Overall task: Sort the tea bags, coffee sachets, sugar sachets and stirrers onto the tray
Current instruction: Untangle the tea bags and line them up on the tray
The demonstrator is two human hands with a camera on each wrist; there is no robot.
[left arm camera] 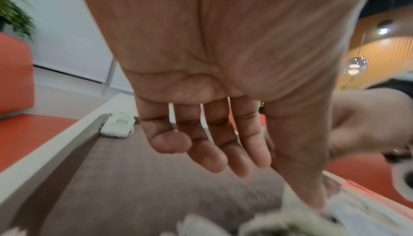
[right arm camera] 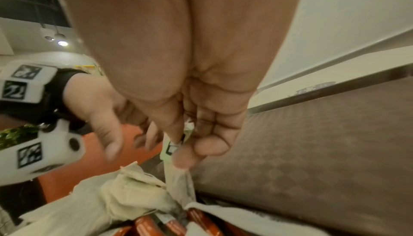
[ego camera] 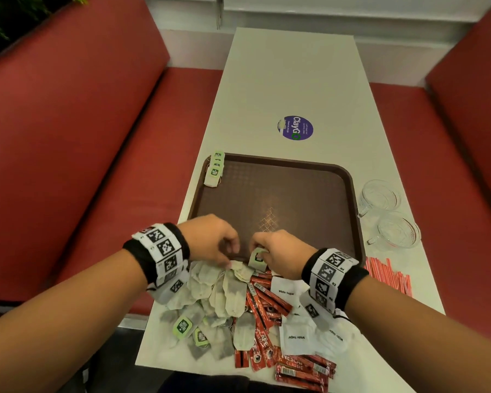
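A brown tray (ego camera: 281,194) (left arm camera: 134,186) lies mid-table, with a small stack of green-tagged tea bags (ego camera: 214,170) (left arm camera: 117,125) in its far left corner. My right hand (ego camera: 262,255) (right arm camera: 178,149) pinches the green tag of one tea bag (ego camera: 257,259) (right arm camera: 178,183) over the tray's near rim. My left hand (ego camera: 230,253) (left arm camera: 279,183) is beside it with its fingers loosely straight and its thumb pressing on the loose tea bag pile (ego camera: 219,290). Red coffee sachets (ego camera: 267,307), white sugar sachets (ego camera: 288,292) and red-striped stirrers (ego camera: 389,276) lie on the table nearer me.
Two glass cups (ego camera: 380,197) (ego camera: 398,229) stand right of the tray. A purple round sticker (ego camera: 295,128) is on the white table (ego camera: 289,80) beyond the tray. Red benches (ego camera: 97,137) run along both sides.
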